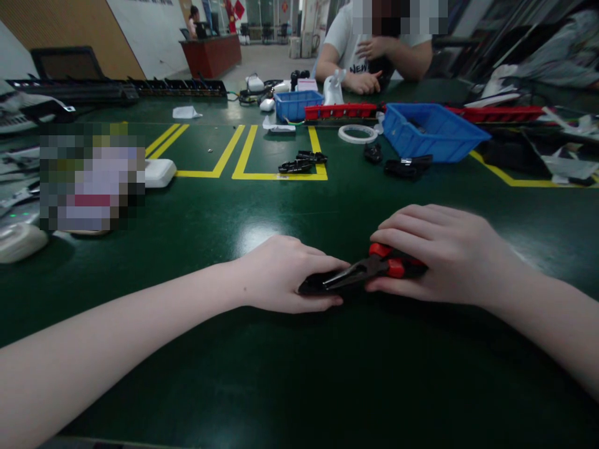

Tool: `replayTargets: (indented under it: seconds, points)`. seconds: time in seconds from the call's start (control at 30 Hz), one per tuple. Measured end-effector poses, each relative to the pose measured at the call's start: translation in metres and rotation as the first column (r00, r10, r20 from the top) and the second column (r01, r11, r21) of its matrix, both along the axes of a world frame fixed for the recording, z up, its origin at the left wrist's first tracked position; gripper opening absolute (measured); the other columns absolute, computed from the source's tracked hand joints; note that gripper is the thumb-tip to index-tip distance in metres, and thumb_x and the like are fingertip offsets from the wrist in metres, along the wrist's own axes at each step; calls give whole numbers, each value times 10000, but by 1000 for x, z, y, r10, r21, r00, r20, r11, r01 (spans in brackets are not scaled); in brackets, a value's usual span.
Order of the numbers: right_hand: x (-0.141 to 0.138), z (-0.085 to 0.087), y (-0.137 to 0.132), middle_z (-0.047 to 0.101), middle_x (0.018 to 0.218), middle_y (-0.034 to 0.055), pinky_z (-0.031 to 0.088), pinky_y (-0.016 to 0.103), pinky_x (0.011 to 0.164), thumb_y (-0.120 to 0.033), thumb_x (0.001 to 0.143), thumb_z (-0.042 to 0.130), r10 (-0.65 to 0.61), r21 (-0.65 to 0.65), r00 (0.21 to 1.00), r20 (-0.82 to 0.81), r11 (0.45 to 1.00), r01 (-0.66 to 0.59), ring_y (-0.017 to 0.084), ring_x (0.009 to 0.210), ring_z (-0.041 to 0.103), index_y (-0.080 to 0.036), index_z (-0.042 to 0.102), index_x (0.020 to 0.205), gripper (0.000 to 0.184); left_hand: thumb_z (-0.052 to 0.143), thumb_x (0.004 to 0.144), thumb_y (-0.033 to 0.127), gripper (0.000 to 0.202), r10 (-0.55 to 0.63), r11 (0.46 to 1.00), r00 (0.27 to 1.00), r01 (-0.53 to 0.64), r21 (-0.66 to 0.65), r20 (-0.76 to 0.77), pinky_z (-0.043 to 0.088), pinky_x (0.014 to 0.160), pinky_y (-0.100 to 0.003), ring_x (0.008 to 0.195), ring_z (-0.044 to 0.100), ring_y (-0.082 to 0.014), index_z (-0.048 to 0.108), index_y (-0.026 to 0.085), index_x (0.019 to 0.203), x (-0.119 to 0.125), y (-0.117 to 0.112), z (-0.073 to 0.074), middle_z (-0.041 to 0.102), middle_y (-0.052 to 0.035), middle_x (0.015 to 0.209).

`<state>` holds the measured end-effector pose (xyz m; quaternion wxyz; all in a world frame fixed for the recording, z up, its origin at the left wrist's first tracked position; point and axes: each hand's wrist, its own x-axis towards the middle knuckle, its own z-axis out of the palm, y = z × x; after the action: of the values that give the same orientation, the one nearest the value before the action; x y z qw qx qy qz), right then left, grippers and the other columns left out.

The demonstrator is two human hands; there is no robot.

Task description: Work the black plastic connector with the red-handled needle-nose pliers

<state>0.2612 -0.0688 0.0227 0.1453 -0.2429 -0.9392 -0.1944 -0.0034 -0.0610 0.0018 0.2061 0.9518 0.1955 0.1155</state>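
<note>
Black part (311, 285) between our hands, gripped by our left hand (285, 274) under pliers (373, 267) our right hand (442, 255) clasps, seems mid-work, though whether black pieces (294, 166) beyond are finished we cannot tell.

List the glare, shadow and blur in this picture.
Head view: pale glare on the green table beyond the left hand; head view: the table looks darker below the pliers; head view: upper right corner smeared, blocky pixelation at left and top.

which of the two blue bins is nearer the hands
The right-hand blue bin, the bigger-looking one; the other bin stands farther back across the table, to the left.
</note>
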Motion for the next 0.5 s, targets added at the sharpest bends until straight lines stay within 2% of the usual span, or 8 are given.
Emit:
replayTargets:
  seconds: [0.13, 0.37, 0.5]
  points:
    - [-1, 3, 0, 690, 821, 143, 491, 357, 593, -549, 985, 464, 19, 22, 1000, 19, 1000, -19, 265, 746, 656, -127, 658, 856, 483, 615, 956, 347, 374, -21, 1000, 1000, 21, 5, -2, 389, 591, -245, 657, 619, -129, 624, 187, 1294, 0, 1, 0, 717, 12, 850]
    - [-2, 2, -1, 681, 805, 129, 475, 333, 557, -403, 1039, 368, 4, -126, 1000, 23, 992, -1, 222, 663, 625, -131, 661, 840, 447, 614, 958, 367, 366, -3, 1000, 1000, 4, 16, -8, 385, 592, -242, 657, 619, -128, 628, 194, 1281, -1, 0, 1, 728, 6, 875]
    - [0, -5, 0, 671, 802, 110, 449, 338, 577, -371, 1034, 355, -48, -174, 999, -11, 984, 46, 208, 657, 596, -163, 653, 826, 418, 553, 992, 433, 324, 24, 999, 999, -24, 32, -26, 366, 580, -247, 611, 598, -125, 672, 194, 1176, 0, -1, 0, 721, 1, 819]
